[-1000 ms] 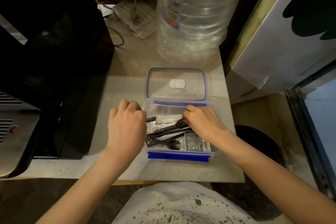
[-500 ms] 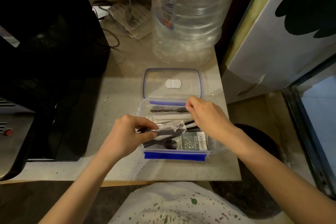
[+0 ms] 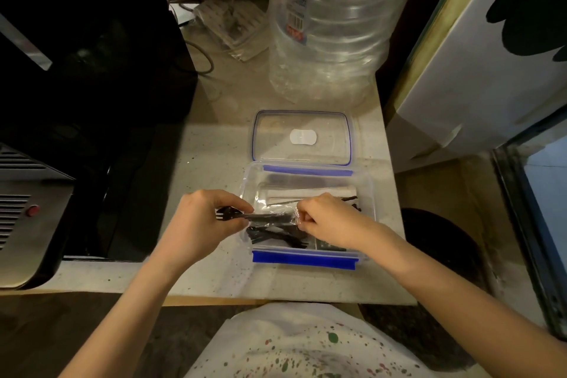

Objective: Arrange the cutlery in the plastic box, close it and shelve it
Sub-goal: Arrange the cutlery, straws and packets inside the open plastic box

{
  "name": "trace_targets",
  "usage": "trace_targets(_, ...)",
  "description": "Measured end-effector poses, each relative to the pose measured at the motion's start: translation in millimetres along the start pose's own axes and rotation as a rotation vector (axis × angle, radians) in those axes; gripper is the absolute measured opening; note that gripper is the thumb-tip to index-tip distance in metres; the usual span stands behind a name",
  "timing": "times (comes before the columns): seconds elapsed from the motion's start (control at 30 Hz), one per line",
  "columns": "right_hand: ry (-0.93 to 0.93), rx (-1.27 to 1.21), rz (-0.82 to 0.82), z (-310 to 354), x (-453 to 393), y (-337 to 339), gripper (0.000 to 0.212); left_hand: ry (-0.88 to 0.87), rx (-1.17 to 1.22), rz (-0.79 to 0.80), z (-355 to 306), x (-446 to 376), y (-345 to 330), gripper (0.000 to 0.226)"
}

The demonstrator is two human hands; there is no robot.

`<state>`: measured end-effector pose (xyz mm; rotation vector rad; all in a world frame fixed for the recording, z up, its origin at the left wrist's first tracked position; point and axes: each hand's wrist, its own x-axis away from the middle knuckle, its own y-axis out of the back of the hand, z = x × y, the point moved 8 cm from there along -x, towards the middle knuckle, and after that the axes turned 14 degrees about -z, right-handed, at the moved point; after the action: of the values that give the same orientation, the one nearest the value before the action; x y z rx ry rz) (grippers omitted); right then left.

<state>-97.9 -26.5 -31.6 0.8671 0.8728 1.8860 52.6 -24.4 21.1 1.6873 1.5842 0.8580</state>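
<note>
A pale speckled counter point(image 3: 214, 273) carries a black appliance point(image 3: 86, 95) at left and a large clear water bottle point(image 3: 328, 24) behind. The open plastic box point(image 3: 366, 193) sits at the counter's front edge, its lid point(image 3: 302, 136) lying flat just behind. Over the box's left rim, the left hand point(image 3: 199, 221) pinches a black fork point(image 3: 233, 214) by its tines, and the right hand point(image 3: 328, 221) grips the clear wrapper point(image 3: 277, 216) around it. More black cutlery point(image 3: 273, 236) lies inside. The bottle's label point(image 3: 296, 21) bears a barcode; its writing seems too blurred to read.
</note>
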Motion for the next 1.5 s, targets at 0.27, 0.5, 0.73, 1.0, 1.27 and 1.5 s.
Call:
trace_targets(0.27, 0.072, 0.129, -0.018, 3.1, 2.3, 10.3, 0.021, -0.015, 0.005, -0.063, 5.3, -1.3, 8.4, 0.018)
trace_targets(0.5, 0.061, 0.089, -0.098, 1.6, 4.1, 11.8, 0.011, -0.068, 0.012, -0.016, -11.7, -0.7, -5.2, 0.021)
trace_targets(0.73, -0.317, -0.876, -0.130, -23.1, 15.0, 35.2, 0.015, 0.050, 0.245, -0.165, -22.3, -3.9, -3.7, 0.043)
trace_targets(1.0, -0.265, -0.919, -0.267, -1.4, 17.5, 35.0, 0.015, 0.414, 0.963, -0.274, -38.8, -5.4, -29.2, 0.020)
trace_targets(1.27, -0.164, -0.622, -0.260, -20.6, 15.0, 55.0, 0.018, 0.396, 0.979, -0.241, -22.2, -13.6, -14.6, 0.048)
trace_targets(1.5, -0.130, -0.415, 0.025, -34.4, 13.4, 41.1, 0.014, -0.155, 0.108, 0.136, -30.9, -13.3, -26.3, 0.024)
